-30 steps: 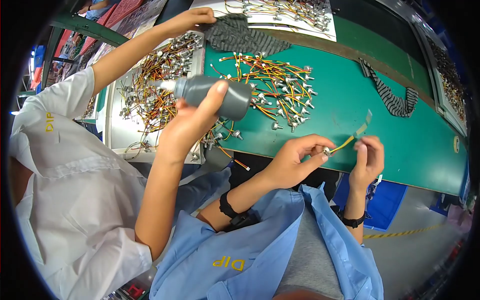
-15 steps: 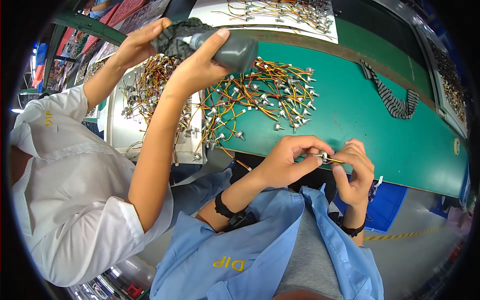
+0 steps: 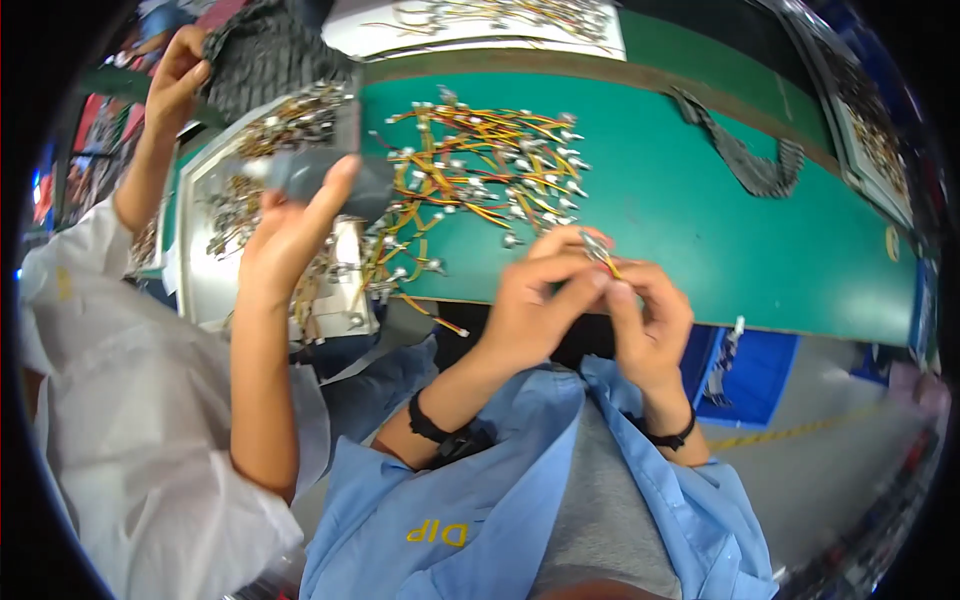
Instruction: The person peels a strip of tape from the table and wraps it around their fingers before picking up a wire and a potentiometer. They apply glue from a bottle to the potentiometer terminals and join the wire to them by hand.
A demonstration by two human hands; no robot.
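Observation:
Above the near edge of the green table, my left hand (image 3: 535, 302) is closed, thumb and fingertips pinching a small silvery potentiometer (image 3: 594, 247). Its shaft tilts upward. Short yellow and red wires (image 3: 612, 268) run from it toward my right hand (image 3: 652, 322), whose thumb and forefinger pinch close by at the wire end. The fingertips of both hands nearly touch and partly cover the part. Beyond my hands lies a loose pile of similar wired potentiometers (image 3: 485, 165), with red, yellow and black leads and white connectors.
At left, a co-worker in white holds a dark bottle (image 3: 345, 190) and a dark ruffled cloth (image 3: 275, 65) over a white tray (image 3: 205, 285) of parts. A striped grey fabric strip (image 3: 745, 165) lies on the green table (image 3: 690, 240). A blue bin (image 3: 770, 375) sits below the edge.
My hands have come closer together, and the potentiometer has turned from level to tilted upward. The co-worker's hands have parted, the bottle moving left and down from the cloth. The view has shifted slightly.

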